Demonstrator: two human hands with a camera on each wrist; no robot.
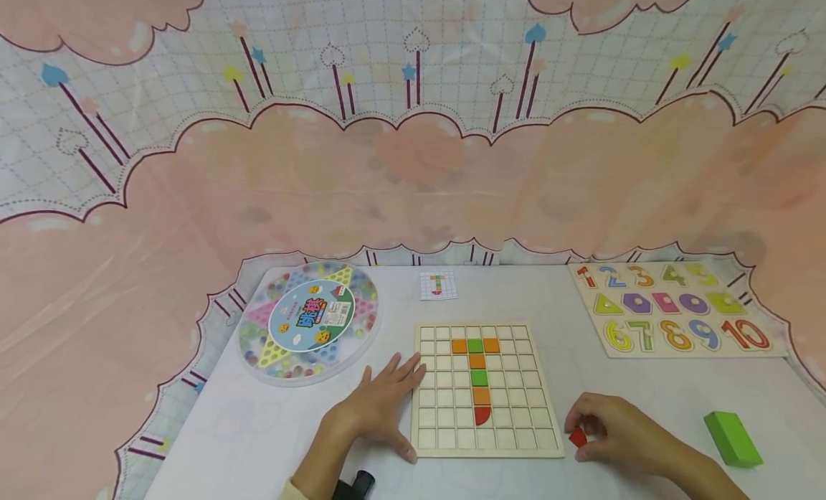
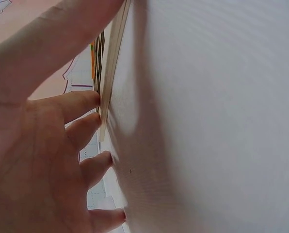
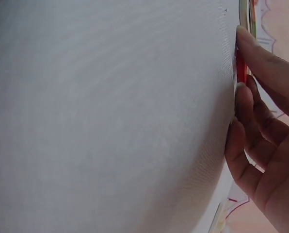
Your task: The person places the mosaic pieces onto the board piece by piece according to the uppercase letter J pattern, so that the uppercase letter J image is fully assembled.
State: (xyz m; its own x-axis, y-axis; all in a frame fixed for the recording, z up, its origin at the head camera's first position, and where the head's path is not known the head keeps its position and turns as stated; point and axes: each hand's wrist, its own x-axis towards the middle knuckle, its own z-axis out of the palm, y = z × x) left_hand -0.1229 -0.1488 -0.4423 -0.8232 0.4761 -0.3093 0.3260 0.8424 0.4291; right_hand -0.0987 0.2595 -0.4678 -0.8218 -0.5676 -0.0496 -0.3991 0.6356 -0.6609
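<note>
A square wooden grid board (image 1: 516, 399) lies on the white table. Orange, green and red tiles (image 1: 479, 378) form a T-like column on it, with a rounded red tile (image 1: 482, 415) at the bottom. My left hand (image 1: 377, 403) rests at the board's left edge, fingers spread; in the left wrist view its thumb and fingertips touch the board's side (image 2: 116, 53). Just right of the board, my right hand (image 1: 622, 432) pinches a small red tile (image 1: 577, 437) between thumb and fingers, close over the table. Fingers hide part of that red tile (image 3: 241, 68) in the right wrist view.
A small pattern card (image 1: 439, 285) lies behind the board. At the left is a round Chinese checkers box (image 1: 310, 324); at the back right, a number and shape puzzle board (image 1: 677, 310). A green block (image 1: 733, 439) lies beyond my right wrist. A patterned curtain (image 1: 413, 177) hangs behind.
</note>
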